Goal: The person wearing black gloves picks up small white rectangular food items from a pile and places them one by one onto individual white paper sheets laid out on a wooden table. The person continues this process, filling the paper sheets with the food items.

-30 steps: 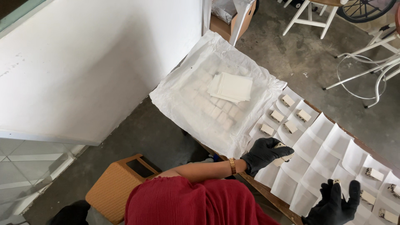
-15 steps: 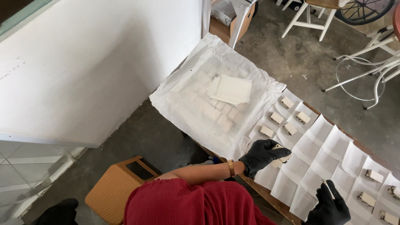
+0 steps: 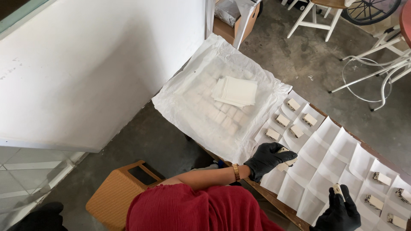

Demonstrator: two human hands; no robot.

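Currently, a small pale block [image 3: 284, 150] is being gripped by the black-gloved left hand [image 3: 266, 160] over the white paper squares [image 3: 338, 154] laid across the surface [image 3: 274, 197]. Another small block [image 3: 338, 191] is being pinched by the gloved right hand [image 3: 340, 211] at the near edge. More blocks [image 3: 293, 104] are lying on papers beside a paper stack [image 3: 236, 91].

Both hands wear black gloves. The left hand [image 3: 269, 159] reaches forward on a bare forearm, fingers curled; the right hand [image 3: 339, 211] stays low, fingers pinched.
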